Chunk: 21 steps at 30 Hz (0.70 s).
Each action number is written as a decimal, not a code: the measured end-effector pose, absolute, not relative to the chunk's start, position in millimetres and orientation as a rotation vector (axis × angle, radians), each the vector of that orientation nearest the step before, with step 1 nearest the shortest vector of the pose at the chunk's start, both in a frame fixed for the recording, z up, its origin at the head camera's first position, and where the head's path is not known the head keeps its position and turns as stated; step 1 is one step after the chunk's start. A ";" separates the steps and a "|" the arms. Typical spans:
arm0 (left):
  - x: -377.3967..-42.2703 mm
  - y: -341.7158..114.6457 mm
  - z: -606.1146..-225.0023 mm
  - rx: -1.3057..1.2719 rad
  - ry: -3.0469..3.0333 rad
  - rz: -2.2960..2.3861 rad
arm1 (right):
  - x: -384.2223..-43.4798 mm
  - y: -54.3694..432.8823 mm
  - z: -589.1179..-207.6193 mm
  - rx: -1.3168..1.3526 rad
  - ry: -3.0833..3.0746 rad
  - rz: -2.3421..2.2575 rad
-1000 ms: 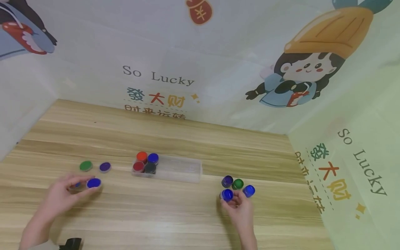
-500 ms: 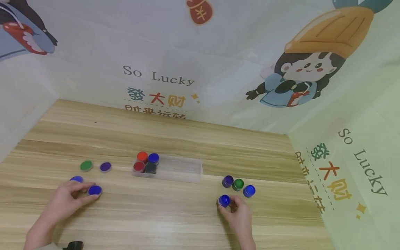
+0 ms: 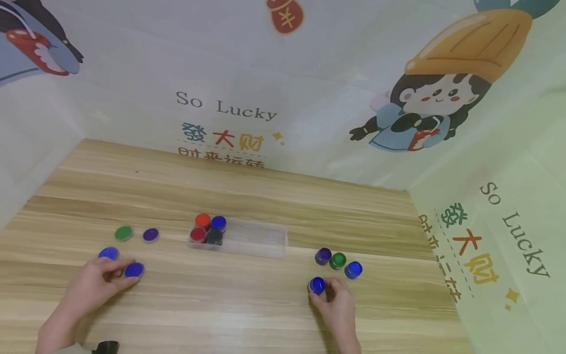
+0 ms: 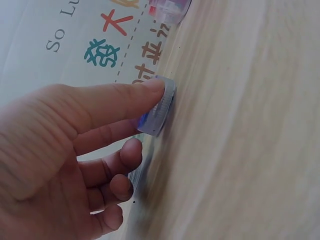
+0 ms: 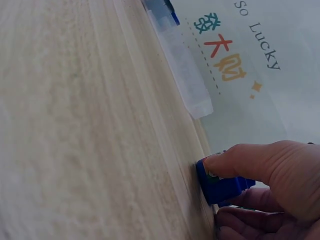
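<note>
My left hand (image 3: 90,285) pinches a round blue lid (image 3: 134,270) between thumb and fingers at the table's left. In the left wrist view the ridged, clear rim of that lid (image 4: 164,107) sits low at the wood. Just behind the hand lies another blue lid (image 3: 108,253), with a green lid (image 3: 124,233) and a purple lid (image 3: 151,235) farther back. On the right, my right hand (image 3: 339,307) grips an uncapped blue paint jar (image 3: 317,285), its mouth facing up. The right wrist view shows the thumb on the label of this jar (image 5: 220,187).
A clear plastic tray (image 3: 261,239) stands mid-table, several capped paint jars (image 3: 203,221) in its left end. Behind my right hand are open jars: purple (image 3: 323,256), green (image 3: 338,260) and blue (image 3: 353,269). A printed cloth (image 3: 309,98) walls off the back and sides.
The left hand has brought its blue lid down toward the front, uncovering the other blue lid. The right hand has shifted its blue jar forward and slightly left, away from the other jars.
</note>
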<state>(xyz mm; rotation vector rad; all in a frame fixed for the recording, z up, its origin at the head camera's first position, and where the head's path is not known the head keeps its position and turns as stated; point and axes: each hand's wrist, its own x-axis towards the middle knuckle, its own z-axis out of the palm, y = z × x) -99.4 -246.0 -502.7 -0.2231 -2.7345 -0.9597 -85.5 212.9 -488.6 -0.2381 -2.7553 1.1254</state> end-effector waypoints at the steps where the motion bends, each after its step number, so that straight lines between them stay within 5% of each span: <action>1: -99.7 -245.9 -502.5 -0.226 -2.741 -0.954 | -85.8 213.1 -489.1 -0.239 -2.756 1.126; 21: -125.1 -233.2 -466.3 -0.344 -2.707 -1.163 | -99.3 196.1 -474.1 -0.019 -2.585 0.965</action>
